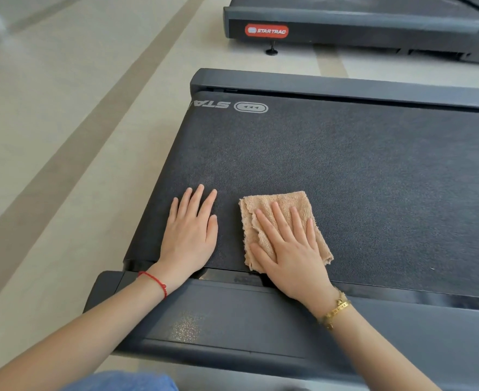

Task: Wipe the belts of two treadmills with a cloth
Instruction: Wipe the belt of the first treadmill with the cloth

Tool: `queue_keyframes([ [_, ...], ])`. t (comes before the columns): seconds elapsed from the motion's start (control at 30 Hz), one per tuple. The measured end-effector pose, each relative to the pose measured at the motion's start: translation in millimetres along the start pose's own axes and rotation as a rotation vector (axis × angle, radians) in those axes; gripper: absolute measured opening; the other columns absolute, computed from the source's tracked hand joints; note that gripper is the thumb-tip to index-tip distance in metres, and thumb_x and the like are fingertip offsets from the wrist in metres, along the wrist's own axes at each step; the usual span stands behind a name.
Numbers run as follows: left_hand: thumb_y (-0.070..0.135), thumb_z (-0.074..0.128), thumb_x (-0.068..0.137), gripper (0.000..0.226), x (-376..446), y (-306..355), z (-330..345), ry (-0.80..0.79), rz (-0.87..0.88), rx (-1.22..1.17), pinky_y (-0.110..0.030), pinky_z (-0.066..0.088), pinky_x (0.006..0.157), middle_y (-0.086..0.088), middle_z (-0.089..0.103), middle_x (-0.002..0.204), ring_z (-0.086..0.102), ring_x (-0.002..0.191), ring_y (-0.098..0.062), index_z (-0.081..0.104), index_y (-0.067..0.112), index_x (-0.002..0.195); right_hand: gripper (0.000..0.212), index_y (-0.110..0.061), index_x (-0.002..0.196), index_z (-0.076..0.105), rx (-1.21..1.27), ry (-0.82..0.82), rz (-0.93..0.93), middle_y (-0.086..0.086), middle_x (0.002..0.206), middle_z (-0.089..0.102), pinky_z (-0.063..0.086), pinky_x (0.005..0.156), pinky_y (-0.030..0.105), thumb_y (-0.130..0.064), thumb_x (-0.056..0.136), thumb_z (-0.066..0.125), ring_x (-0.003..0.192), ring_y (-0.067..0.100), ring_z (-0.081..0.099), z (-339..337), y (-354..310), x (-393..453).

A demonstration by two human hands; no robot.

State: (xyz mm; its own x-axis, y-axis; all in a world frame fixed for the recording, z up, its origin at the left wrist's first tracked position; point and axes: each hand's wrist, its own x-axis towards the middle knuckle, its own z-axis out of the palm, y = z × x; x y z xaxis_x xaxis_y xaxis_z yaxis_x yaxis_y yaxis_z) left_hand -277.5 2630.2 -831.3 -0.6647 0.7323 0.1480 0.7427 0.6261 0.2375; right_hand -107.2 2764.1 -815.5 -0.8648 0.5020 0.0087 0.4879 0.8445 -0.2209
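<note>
Presently, a tan cloth point(282, 221) is pressed flat under the right hand point(291, 249), fingers straight and spread, beside the flat left hand point(190, 232) on the near belt point(345, 170), whose unwiped length runs rightward.

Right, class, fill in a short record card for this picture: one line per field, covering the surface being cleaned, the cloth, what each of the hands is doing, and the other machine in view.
Surface: dark textured belt of the near treadmill
Cloth: folded tan cloth lying flat on the belt near its rear end
Right hand: right hand pressed flat on the cloth, fingers straight
Left hand: left hand flat on the bare belt beside the cloth, not touching it
Other machine: second treadmill beyond, on the pale floor
</note>
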Motion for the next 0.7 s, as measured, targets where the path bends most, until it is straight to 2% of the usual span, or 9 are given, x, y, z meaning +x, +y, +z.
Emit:
queue_keyframes([
  [0.2,0.033,0.027,0.104,0.055,0,0,-2,-0.013,-0.004,0.001,-0.045,0.005,0.124,-0.003,0.014,0.165,0.006,0.153,-0.023,0.019,0.024,0.157,0.063,-0.046,0.154,0.003,0.001,-0.054,0.057,-0.015,0.164,-0.008,-0.012,0.121,0.045,-0.062,0.098,0.026,0.151,0.022,-0.013,-10,26,26],
  [0.33,0.033,0.028,0.104,0.054,-1,2,-4,-0.018,-0.005,-0.012,-0.045,0.005,0.124,-0.003,0.014,0.165,0.006,0.153,-0.023,0.02,0.024,0.157,0.061,-0.04,0.156,0.002,-0.011,-0.057,0.121,-0.01,0.165,-0.009,-0.013,0.12,0.05,-0.056,0.101,0.023,0.151,0.028,-0.013,-13,17,58],
  [0.6,0.031,0.034,0.104,0.053,-2,2,-2,0.009,-0.007,-0.024,-0.045,0.008,0.124,-0.004,0.02,0.164,0.011,0.152,-0.024,0.025,0.022,0.156,0.063,-0.041,0.156,0.001,-0.018,-0.033,-0.088,-0.01,0.164,-0.009,-0.012,0.12,0.049,-0.06,0.099,0.022,0.151,0.027,-0.013,0,-10,32],
  [0.7,0.031,0.033,0.104,0.054,-2,0,-3,0.007,-0.007,-0.02,-0.045,0.007,0.124,-0.004,0.018,0.164,0.009,0.152,-0.024,0.023,0.023,0.157,0.069,-0.041,0.156,0.006,0.251,-0.058,-0.142,-0.016,0.163,-0.003,-0.01,0.122,0.041,-0.066,0.094,0.026,0.151,0.015,-0.013,-11,-3,21],
])
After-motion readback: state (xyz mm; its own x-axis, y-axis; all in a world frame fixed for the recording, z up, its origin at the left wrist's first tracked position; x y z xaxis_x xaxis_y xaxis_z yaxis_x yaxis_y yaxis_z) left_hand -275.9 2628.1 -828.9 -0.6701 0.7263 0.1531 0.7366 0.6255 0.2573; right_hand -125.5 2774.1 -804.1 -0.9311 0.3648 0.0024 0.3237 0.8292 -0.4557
